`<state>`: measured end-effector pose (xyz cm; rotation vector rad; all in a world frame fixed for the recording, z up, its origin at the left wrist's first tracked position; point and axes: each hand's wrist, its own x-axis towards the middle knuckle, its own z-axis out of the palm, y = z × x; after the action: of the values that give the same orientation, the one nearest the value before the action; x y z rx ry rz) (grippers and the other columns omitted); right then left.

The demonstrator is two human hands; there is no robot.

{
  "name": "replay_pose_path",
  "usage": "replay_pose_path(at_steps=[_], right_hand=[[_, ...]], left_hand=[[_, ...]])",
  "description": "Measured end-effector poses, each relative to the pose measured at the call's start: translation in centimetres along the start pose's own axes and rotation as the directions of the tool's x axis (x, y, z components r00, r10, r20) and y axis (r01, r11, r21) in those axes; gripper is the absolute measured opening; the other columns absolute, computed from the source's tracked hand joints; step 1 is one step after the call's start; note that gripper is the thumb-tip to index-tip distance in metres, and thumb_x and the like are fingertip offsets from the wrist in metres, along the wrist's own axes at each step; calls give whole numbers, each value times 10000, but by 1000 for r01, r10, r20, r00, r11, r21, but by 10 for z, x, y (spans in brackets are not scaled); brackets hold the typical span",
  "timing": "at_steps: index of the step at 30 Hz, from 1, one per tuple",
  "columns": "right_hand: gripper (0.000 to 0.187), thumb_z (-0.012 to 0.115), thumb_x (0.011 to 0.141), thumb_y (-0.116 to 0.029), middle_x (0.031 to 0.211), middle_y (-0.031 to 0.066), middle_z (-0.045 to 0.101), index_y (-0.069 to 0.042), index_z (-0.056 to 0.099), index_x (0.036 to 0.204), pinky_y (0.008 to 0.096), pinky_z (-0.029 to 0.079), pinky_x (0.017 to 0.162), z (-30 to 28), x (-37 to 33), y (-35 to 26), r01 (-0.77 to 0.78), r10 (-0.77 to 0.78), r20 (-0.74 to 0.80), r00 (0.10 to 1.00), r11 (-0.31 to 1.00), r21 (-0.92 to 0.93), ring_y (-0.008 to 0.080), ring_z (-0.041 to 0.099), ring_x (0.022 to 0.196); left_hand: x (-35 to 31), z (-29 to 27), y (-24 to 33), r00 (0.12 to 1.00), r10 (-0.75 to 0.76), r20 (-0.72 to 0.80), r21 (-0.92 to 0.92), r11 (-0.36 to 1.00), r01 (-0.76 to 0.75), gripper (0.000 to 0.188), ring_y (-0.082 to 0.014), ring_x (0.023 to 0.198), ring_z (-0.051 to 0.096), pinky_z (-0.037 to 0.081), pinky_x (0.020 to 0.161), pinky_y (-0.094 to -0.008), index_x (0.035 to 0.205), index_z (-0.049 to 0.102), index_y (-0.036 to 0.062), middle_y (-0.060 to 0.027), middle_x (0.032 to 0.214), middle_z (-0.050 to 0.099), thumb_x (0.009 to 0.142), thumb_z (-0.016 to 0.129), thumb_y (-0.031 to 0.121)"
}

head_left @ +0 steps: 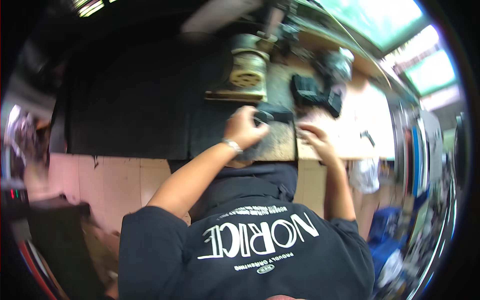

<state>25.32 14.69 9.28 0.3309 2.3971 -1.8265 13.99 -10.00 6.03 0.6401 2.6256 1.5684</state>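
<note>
My left hand (244,129) is closed round a dark, rounded piece (262,118) at the front of a cream-coloured machine (248,70). Behind that piece, a flat black strip (278,112) reaches right across the worktop. My right hand (318,142) is over the bench to the right, its fingers bent and drawn together, pointing left. Motion blurs the fingertips, so anything small between them cannot be made out. A wristband circles my left wrist.
A black board (125,110) covers the left side of the bench. Black folded pieces (311,94) and a clear plastic bag (334,67) lie on the pale worktop (372,117) at right. A white bag (365,175) hangs from the front edge. Blue items (385,225) stand below right.
</note>
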Motion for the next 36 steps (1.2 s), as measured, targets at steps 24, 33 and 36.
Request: replay_pose_path(at_steps=[24,33,36], right_hand=[[624,726,748,-126,1366,186,482,-40,475,1313,414,374,1084,23,90,47,483,-372,324,870,778,-402,355,450,1288],[196,731,814,-177,842,130,684,-9,722,916,325,533,692,77,74,46,137,-160,-66,985,954,-267,227,679,749],[194,705,813,-178,847,149,692,-10,724,906,328,536,710,77,76,36,90,-116,-43,992,916,-391,244,686,759]], left_hand=[[21,21,-37,843,211,494,291,874,-390,664,-328,1060,612,413,1030,-458,1278,536,71,-118,1134,640,673,796,156],[-24,53,-61,992,48,113,227,971,-73,603,-364,984,615,466,902,-428,1228,538,40,-166,1087,640,718,809,213],[-23,51,-59,989,53,135,280,956,-89,566,-358,989,622,473,910,-430,1197,560,25,-163,1069,650,710,798,188]])
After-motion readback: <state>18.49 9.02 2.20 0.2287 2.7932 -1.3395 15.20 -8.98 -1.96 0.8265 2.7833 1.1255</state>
